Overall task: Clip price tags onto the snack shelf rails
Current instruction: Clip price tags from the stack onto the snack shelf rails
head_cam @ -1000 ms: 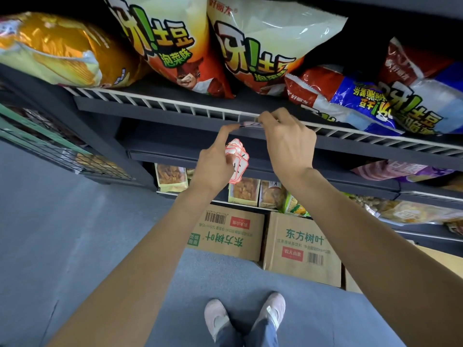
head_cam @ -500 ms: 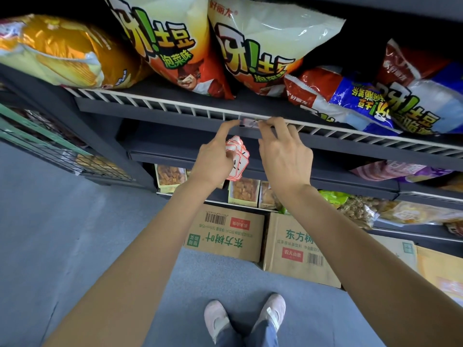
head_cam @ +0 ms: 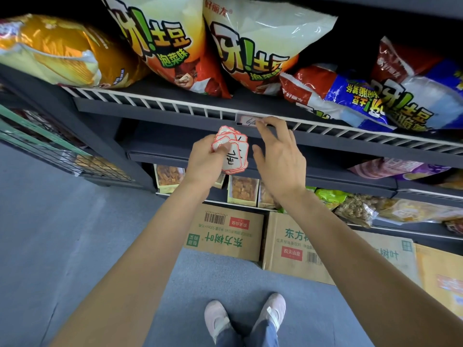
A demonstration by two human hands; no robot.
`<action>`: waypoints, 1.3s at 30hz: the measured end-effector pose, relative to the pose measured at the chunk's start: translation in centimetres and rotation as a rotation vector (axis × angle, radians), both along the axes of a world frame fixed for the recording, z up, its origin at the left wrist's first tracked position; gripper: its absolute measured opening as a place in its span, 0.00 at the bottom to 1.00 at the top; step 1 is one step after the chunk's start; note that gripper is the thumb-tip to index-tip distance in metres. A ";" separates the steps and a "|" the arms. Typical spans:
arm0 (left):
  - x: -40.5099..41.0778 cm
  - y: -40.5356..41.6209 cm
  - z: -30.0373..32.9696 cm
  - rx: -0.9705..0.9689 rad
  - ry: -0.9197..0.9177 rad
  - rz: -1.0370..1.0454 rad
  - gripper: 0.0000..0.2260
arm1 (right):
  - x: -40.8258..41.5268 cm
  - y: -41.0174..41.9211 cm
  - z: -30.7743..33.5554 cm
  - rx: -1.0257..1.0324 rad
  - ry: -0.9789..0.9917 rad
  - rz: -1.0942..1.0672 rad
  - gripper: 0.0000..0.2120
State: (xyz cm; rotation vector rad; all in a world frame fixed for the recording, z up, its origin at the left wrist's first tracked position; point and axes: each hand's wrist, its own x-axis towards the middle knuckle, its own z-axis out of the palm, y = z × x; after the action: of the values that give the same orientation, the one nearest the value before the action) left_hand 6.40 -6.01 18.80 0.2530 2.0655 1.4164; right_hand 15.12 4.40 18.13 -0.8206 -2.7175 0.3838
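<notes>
- Your left hand [head_cam: 206,159] grips a fanned stack of price tags [head_cam: 231,151], white cards with red borders, thumb curled over the front card; the stack sits below the white wire rail [head_cam: 175,109] and does not touch it
- Your right hand [head_cam: 280,152] is open, fingers spread and relaxed, holding nothing; its fingertips [head_cam: 261,123] reach up to the right end of the clipped tag [head_cam: 246,119], and you cannot tell from this view whether they touch it
- The clipped tag sits on the front of the wire rail, with handwriting on its face; its right part is hidden behind your fingers
- Your two hands are apart, the left lower and to the left of the right, with the held stack between them
- The upper shelf [head_cam: 160,116] behind the rail carries large chip bags: a yellow bag [head_cam: 57,51] at left, two pale bags with orange lettering [head_cam: 253,43] in the middle, and red-and-blue bags [head_cam: 390,96] at right
- Lower shelves hold small packets of snacks [head_cam: 241,189]
- Cardboard boxes [head_cam: 225,234] with green lettering stand on the grey floor [head_cam: 75,246] under the shelving
- Your shoes [head_cam: 244,319] show at the bottom edge, toes toward the boxes
</notes>
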 end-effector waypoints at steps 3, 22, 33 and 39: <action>0.6 0.0 0.1 0.091 -0.128 0.029 0.06 | 0.9 0.0 0.4 -0.285 0.160 -0.074 0.19; 11.0 2.8 -0.4 0.234 -0.410 0.124 0.09 | 10.1 0.5 0.4 -0.767 0.165 -0.353 0.10; 25.7 12.5 0.3 0.234 -0.299 0.081 0.06 | 25.4 10.3 0.9 -0.698 0.170 -0.295 0.12; 32.8 17.8 0.8 0.240 -0.295 0.083 0.06 | 33.0 15.7 2.6 -0.697 0.165 -0.265 0.10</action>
State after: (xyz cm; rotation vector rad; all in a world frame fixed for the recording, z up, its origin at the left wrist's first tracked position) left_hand 39.16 11.82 19.57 0.0504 1.6869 1.6463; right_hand 48.11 20.06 20.72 -1.2272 -2.2701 1.3052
